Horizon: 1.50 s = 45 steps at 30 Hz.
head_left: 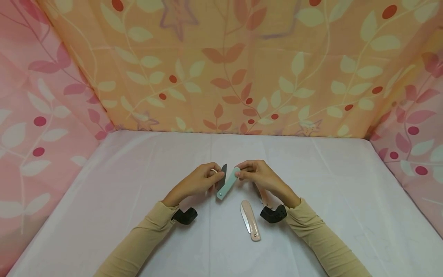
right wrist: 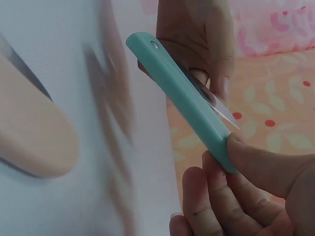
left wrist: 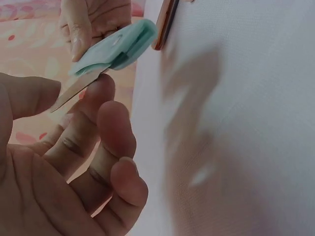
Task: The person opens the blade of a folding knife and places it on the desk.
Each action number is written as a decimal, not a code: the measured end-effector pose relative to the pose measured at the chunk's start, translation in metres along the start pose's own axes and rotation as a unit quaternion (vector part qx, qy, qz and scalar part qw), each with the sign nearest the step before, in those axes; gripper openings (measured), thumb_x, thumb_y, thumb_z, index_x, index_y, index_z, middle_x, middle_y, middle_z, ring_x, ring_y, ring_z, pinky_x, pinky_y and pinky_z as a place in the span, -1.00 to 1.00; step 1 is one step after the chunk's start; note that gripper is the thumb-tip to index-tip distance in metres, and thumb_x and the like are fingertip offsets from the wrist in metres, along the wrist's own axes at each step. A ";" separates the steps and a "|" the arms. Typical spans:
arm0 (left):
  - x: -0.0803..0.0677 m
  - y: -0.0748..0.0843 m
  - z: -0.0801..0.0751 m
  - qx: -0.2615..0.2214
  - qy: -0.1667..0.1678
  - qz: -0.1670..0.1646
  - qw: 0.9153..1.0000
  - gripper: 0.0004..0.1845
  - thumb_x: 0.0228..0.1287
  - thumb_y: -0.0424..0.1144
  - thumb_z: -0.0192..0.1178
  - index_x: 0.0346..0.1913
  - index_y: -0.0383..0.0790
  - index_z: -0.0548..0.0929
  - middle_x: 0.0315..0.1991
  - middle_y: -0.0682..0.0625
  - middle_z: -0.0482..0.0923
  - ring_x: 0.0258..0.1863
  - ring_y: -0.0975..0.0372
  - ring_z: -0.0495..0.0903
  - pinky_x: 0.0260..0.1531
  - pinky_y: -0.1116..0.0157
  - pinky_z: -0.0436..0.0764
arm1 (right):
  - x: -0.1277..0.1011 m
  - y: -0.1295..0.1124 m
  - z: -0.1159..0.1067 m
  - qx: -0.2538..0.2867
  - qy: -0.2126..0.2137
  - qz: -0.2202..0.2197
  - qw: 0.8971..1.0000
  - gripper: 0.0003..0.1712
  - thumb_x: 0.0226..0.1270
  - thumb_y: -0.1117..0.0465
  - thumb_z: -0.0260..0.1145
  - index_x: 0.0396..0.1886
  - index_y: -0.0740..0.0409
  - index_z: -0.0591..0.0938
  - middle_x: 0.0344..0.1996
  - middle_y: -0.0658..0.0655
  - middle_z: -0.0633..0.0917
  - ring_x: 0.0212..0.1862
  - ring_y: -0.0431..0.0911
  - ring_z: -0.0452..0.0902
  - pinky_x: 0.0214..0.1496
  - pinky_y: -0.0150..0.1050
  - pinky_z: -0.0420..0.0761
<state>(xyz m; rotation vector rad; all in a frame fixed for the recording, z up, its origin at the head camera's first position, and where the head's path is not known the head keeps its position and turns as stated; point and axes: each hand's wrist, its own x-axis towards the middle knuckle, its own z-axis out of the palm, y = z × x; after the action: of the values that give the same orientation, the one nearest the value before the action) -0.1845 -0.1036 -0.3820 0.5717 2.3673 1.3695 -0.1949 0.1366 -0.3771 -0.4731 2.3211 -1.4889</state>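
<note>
A mint-green folding knife (head_left: pixel 227 185) is held up between the two hands, its blade (head_left: pixel 222 177) partly swung out of the handle. My left hand (head_left: pixel 202 179) pinches the blade between thumb and forefinger. At the other end, my right hand (head_left: pixel 262 175) grips the tip of the handle, thumb on one side and fingers on the other. The right wrist view shows the knife (right wrist: pixel 182 98) from its handle back, with the pivot rivet at the end away from the right hand.
A beige folding knife (head_left: pixel 253 227) lies on the white-covered table (head_left: pixel 173 246) with its blade partly showing. Another brownish knife (head_left: pixel 263 196) lies beneath the right hand, partly hidden. Black wrist cameras (head_left: pixel 185 216) sit at both cuffs. Patterned cloth walls (head_left: pixel 221 69) enclose the table's back and sides.
</note>
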 end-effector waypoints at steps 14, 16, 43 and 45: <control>-0.003 0.003 0.000 -0.010 -0.004 0.024 1.000 -0.68 0.51 -0.17 0.08 -0.26 -0.44 0.52 -0.68 -0.03 0.47 -0.68 0.20 0.41 -0.65 0.41 0.35 | -0.002 -0.004 0.006 -0.001 -0.030 -0.001 1.000 -0.62 0.38 0.09 0.34 0.07 0.22 0.62 -0.17 0.11 0.76 -0.08 0.00 0.68 0.12 -0.17 0.54; -0.003 0.004 0.000 -0.009 -0.008 0.025 1.000 -0.68 0.50 -0.18 0.09 -0.26 -0.45 0.52 -0.68 -0.01 0.48 -0.69 0.23 0.41 -0.65 0.42 0.36 | -0.002 -0.003 0.007 -0.002 -0.030 -0.005 1.000 -0.63 0.38 0.09 0.35 0.04 0.23 0.63 -0.20 0.12 0.76 -0.09 0.02 0.69 0.10 -0.19 0.53; -0.005 0.004 -0.005 -0.006 0.073 0.037 0.997 -0.78 0.51 -0.23 0.08 -0.31 -0.28 0.43 -0.49 -0.24 0.73 -0.60 -0.19 0.61 -0.69 0.43 0.38 | 0.003 0.006 -0.009 -0.006 0.030 0.003 1.000 -0.60 0.40 0.10 0.32 0.05 0.32 0.60 -0.16 0.22 0.75 -0.09 0.08 0.68 0.01 -0.12 0.63; -0.004 0.004 -0.007 -0.009 0.076 0.037 0.996 -0.79 0.51 -0.23 0.07 -0.30 -0.28 0.43 -0.47 -0.22 0.74 -0.60 -0.19 0.61 -0.69 0.43 0.38 | 0.002 0.006 -0.012 -0.005 0.033 0.005 0.999 -0.60 0.41 0.10 0.32 0.06 0.31 0.60 -0.15 0.23 0.75 -0.09 0.08 0.68 0.00 -0.15 0.63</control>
<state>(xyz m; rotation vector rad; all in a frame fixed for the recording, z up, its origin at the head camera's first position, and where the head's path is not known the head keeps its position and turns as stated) -0.1835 -0.1087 -0.3751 0.5741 2.4718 1.5144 -0.2030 0.1472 -0.3784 -0.4207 2.3785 -1.5094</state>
